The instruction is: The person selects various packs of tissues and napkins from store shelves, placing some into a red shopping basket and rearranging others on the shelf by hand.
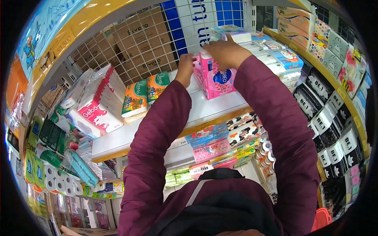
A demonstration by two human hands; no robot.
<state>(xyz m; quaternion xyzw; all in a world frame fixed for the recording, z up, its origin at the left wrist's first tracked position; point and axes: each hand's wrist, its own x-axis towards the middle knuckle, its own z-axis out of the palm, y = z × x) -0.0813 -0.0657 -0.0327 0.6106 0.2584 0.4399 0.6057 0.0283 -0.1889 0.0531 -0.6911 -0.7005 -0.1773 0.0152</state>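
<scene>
Tissue packs squared up on the top shelf

Hands work at the pink tissue pack [215, 78], which stands upright on the white shelf [204, 108] against the wire grid [145, 43]. Right hand [226, 51] is closed over its top edge; left hand [185, 67] presses curled fingers on its left side. A sound way, I judge: keep both sides braced, slide the pack level, and avoid nudging the green-orange packs [143, 96] nearby on the left.

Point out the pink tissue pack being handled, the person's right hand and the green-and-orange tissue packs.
pink plastic tissue pack [220, 80], head view, blue label on its front.
right hand [226, 51], head view, back of hand.
green-and-orange tissue packs [136, 98], head view, left pack's front.
</scene>
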